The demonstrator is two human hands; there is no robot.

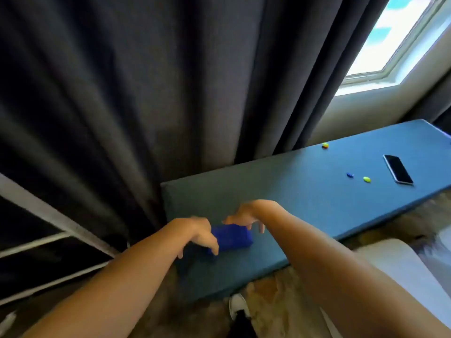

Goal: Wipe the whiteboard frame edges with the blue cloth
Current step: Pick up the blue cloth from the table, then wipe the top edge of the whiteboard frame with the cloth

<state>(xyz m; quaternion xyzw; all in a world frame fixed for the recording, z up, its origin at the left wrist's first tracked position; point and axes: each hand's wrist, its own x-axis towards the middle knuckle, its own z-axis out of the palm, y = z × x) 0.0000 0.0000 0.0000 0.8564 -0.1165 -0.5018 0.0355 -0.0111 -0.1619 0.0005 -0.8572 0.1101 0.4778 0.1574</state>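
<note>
A folded, deep-blue cloth [231,237] lies on the near end of a long teal padded bench top [305,191], close to the heavy dark grey curtain [146,93]. Both bare hands are over it. The left hand [201,236] covers the cloth's left end, fingers curled downward and a little apart, their tips at or on the fabric; the frame is too soft to tell whether they have closed on it. The right hand [245,215] hangs over the cloth's far right corner with its fingers drooping loosely and spread, seemingly touching the top edge without clamping anything.

This looks like the pick-up step: the cloth is on the bench, not at any frame. The whiteboard itself is hard to identify; the pale bars [48,215] at the lower left may be part of its frame (I cannot say for certain).

Farther along the bench, well apart from the hands, lie a black smartphone [397,169] and a few small coloured pieces, yellow-green [366,179], blue [350,175] and yellow over red [324,145].

The next move calls for a firm pinch on the cloth, ideally gathering the fold so it does not fall open, then a lift and a swing to the left toward the frame edge.
</note>
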